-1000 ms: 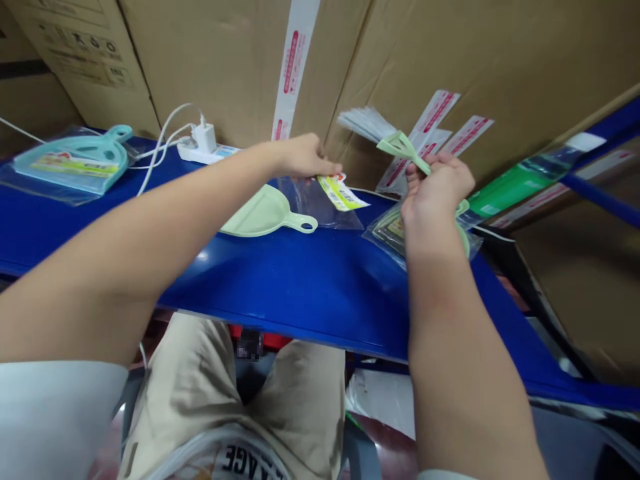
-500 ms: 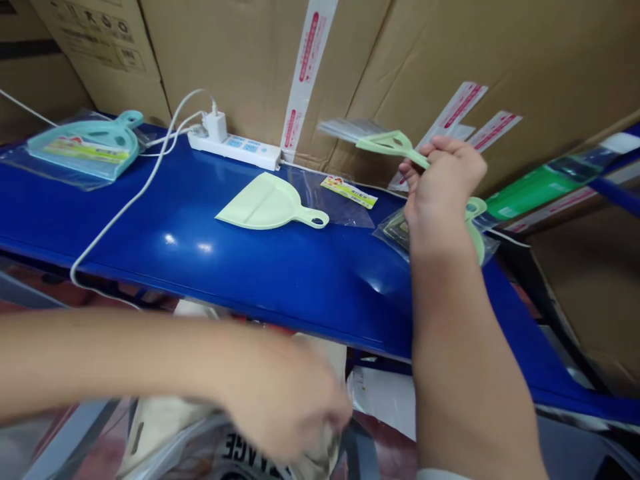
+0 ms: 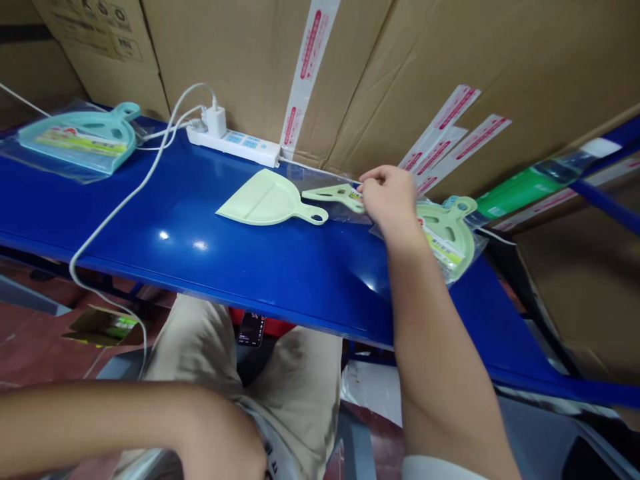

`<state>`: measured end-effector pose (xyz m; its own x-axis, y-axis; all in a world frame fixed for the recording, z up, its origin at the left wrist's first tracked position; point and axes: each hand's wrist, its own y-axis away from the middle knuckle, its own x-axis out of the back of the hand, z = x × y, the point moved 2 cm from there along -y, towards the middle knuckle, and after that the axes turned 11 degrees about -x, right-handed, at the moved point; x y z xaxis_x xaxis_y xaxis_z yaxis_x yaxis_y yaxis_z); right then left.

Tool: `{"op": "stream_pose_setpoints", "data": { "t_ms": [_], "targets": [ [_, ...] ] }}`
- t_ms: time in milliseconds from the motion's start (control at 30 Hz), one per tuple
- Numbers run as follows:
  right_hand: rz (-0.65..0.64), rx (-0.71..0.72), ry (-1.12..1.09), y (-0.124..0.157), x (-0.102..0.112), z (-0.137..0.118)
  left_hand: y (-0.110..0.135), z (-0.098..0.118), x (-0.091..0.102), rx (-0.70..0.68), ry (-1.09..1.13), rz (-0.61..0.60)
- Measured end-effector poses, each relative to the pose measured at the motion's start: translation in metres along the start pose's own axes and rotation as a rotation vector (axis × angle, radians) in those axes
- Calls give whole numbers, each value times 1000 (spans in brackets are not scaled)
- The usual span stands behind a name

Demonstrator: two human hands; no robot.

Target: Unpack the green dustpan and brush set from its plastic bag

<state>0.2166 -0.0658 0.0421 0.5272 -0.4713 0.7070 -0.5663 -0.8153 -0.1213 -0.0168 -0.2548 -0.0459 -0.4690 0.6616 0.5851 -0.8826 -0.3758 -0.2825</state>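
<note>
My right hand rests on the blue table, its fingers pinched on the end of a pale green brush piece. That piece lies flat on a clear plastic bag, just right of the handle of a loose pale green dustpan. A bagged green dustpan set lies right behind the same hand. My left hand is low over my lap at the bottom edge, mostly cut off, so its fingers are hidden.
A teal dustpan in a bag lies at the table's far left. A white power strip with a charger and trailing cable sits along the back. Cardboard boxes wall the rear. A phone lies on my lap.
My right hand came down from mid-air and laid the green brush piece on the bag beside the dustpan. My left arm drew back from the table toward my lap.
</note>
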Motion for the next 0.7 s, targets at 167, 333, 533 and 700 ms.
{"op": "stream_pose_setpoints", "data": {
  "t_ms": [167,333,533,700],
  "targets": [
    [69,140,319,5,6,2,-40,-19,116,32,-122,245],
    [79,188,334,8,4,1,-96,-40,224,118,-114,498],
    [-70,175,456,12,-2,-1,-118,-114,250,323,8,1178],
    [-147,205,546,15,-9,0,-99,-139,262,144,-340,1025]
  ]
}}
